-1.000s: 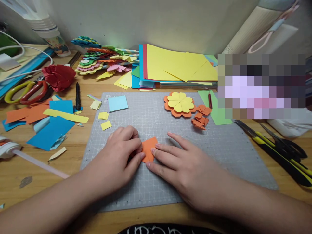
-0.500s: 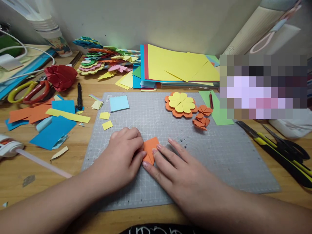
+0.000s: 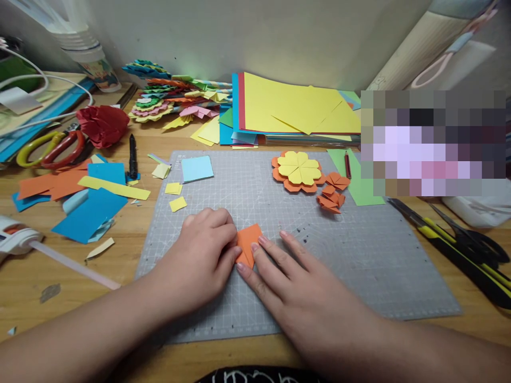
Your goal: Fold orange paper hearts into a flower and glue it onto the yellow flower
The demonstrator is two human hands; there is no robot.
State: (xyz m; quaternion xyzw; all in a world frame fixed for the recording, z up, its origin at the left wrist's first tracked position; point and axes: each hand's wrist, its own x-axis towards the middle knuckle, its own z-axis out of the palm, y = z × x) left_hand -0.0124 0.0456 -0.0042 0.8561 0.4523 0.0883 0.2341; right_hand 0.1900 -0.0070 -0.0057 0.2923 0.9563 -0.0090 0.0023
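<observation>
A small folded piece of orange paper (image 3: 248, 240) lies on the grey cutting mat (image 3: 223, 207), with crease lines showing on its near part. At its left edge my left hand (image 3: 209, 247) is closed, thumb and curled fingers pinching the paper. My right hand (image 3: 289, 284) rests flat from the other side, fingers spread, the fingertips pressing the paper's right and near edges. Farther back on the mat sit a yellow and orange paper flower (image 3: 299, 167) and some folded orange pieces (image 3: 331, 199).
Light blue square paper (image 3: 197, 168) and small yellow squares (image 3: 178, 204) lie on the mat's left. Paper scraps (image 3: 90, 215), red-and-yellow-handled scissors (image 3: 66, 149) and a glue gun (image 3: 18, 236) are leftward. Black scissors (image 3: 475, 236) and a cutter (image 3: 451, 250) lie right; coloured sheets (image 3: 295, 106) behind.
The whole view has shifted slightly, so things appear a little farther right. Both hands keep nearly the same hold on the orange paper.
</observation>
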